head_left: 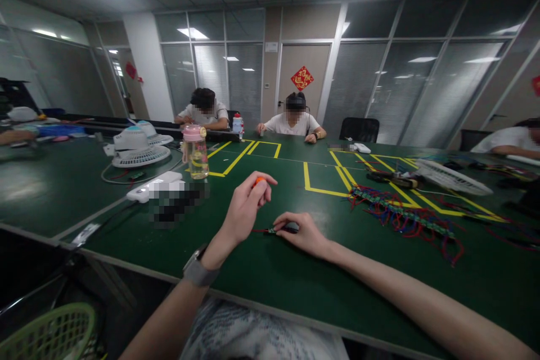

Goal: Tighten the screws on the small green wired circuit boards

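My left hand [245,205] is raised over the green table, its fingers closed round a small orange object [260,181] that shows only in part. Just right of it, my right hand [307,233] rests on the tabletop. Thumb and fingertips there pinch the end of a small green circuit board [269,231], from which a red wire runs left. A dark, rounded thing [291,227] shows inside the curl of that hand; its kind is unclear. To the right lies a long row of green circuit boards [400,214] with red and blue wires.
A pink-lidded bottle [196,154], a white power strip [158,184] and white fan parts [141,149] stand on the left. Yellow tape [329,191] marks the table. A white fan grille [451,177] lies right. Co-workers [295,121] sit across. A green basket [50,332] is below left.
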Demonstrator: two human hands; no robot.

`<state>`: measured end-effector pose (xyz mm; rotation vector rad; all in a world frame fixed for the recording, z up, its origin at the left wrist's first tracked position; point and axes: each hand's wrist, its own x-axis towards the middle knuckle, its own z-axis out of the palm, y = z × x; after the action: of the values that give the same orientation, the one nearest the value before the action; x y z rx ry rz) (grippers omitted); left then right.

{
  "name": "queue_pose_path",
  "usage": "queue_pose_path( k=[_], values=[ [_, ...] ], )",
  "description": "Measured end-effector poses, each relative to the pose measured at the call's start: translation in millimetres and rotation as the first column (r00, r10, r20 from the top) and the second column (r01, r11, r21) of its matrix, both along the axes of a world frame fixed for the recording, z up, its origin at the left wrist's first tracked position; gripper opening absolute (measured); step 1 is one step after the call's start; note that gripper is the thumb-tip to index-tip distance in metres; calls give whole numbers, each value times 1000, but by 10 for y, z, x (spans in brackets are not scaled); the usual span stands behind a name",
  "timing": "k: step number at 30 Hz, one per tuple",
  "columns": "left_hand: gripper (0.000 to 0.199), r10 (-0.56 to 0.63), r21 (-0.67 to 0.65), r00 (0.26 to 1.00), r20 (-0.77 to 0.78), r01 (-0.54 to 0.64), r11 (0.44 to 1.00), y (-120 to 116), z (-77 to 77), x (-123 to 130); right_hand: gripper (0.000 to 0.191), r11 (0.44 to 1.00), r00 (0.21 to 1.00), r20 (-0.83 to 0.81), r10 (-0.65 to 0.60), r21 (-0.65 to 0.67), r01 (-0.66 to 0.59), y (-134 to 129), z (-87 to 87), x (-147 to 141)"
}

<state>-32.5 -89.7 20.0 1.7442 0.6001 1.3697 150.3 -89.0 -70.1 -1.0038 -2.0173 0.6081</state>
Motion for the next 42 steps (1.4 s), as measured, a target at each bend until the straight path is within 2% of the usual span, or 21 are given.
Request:
queue_pose_path(
  k=[3,5,7,9,14,22,31,42],
  values=[
    [27,-120,-134,957,263,159,978,142,49,228,19,999,998,-67,-3,-53,-1,6,-14,-23],
    [29,-148,-190,911,384,235,953,241,29,340,23,996,995,-100,1,-89,-10,38,-25,-21],
    [30,-97,-222,860,501,236,946,312,-12,403,26,993,993,-120,10,-115,-24,65,-37,-17],
    [32,-52,-256,838,543,224,940,344,-61,424,27,990,990,-139,23,-134,-42,80,-48,-15],
    [32,-6,-270,850,527,174,947,330,-180,434,29,982,982,-182,55,-170,-86,79,-62,-22],
    [26,71,-223,850,523,56,973,313,-267,489,27,982,990,-142,17,-184,-43,31,-45,-37],
    [23,83,-243,844,530,58,968,343,-278,512,23,986,997,-81,4,-167,-17,0,-13,-43],
    [24,64,-225,855,514,63,972,372,-304,521,22,986,997,-81,6,-168,-20,-5,17,-49]
  ],
)
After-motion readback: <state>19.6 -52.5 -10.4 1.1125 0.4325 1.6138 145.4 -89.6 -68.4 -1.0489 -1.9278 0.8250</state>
